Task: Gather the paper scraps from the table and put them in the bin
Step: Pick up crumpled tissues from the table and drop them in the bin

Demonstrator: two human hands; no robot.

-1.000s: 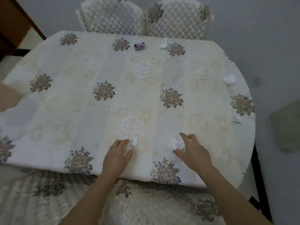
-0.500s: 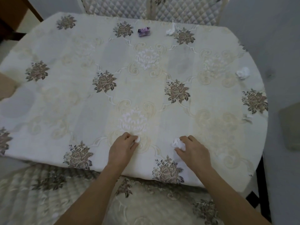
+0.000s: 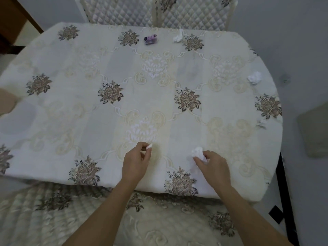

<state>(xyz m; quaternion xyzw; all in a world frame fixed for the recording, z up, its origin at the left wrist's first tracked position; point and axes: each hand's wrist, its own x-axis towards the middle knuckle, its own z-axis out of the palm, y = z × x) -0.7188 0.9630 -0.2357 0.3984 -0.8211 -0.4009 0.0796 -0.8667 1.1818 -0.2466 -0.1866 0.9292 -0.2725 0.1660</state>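
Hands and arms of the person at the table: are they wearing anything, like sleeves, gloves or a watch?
Nothing that shows. The left hand and right hand are bare, with no gloves, and no ring is visible. Both forearms are bare down to the bottom edge of the picture: no sleeve, watch or bracelet shows.

Bench cloth (image 3: 88,71): woven fabric, matt, embroidered flowers slightly raised. Paper scraps (image 3: 198,152) crumpled, matt white, thin tissue-like. Chair backs (image 3: 124,9) at 12 o'clock: quilted padded cloth, soft sheen. Purple wrapper (image 3: 150,39): glossy, maybe plastic.
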